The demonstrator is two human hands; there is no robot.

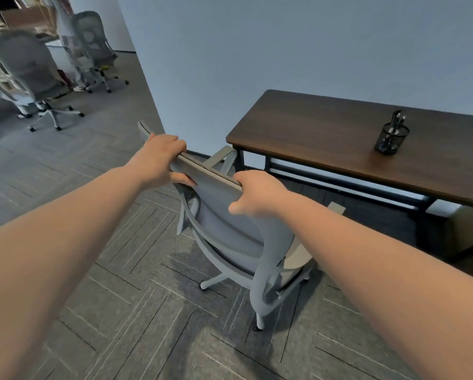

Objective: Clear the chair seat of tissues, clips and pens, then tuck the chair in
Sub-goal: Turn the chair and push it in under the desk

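Note:
A grey mesh-backed office chair (pixel 224 231) on castors stands on the carpet, seen from behind, to the left of the desk's near corner. My left hand (pixel 161 157) grips the top edge of its backrest on the left. My right hand (pixel 257 192) grips the same edge further right. The backrest hides the seat, so I cannot tell what lies on it. The dark wooden desk (pixel 325 133) stands against the wall at the right. On it sits a black mesh pen holder (pixel 391 137) with pens and clips inside.
Grey patterned carpet tiles (pixel 120 311) cover the floor. Two more grey office chairs (pixel 35 78) stand at the far left, beyond a wall corner (pixel 147 86). The desk has a black metal frame (pixel 339 185) with crossbars beneath the top.

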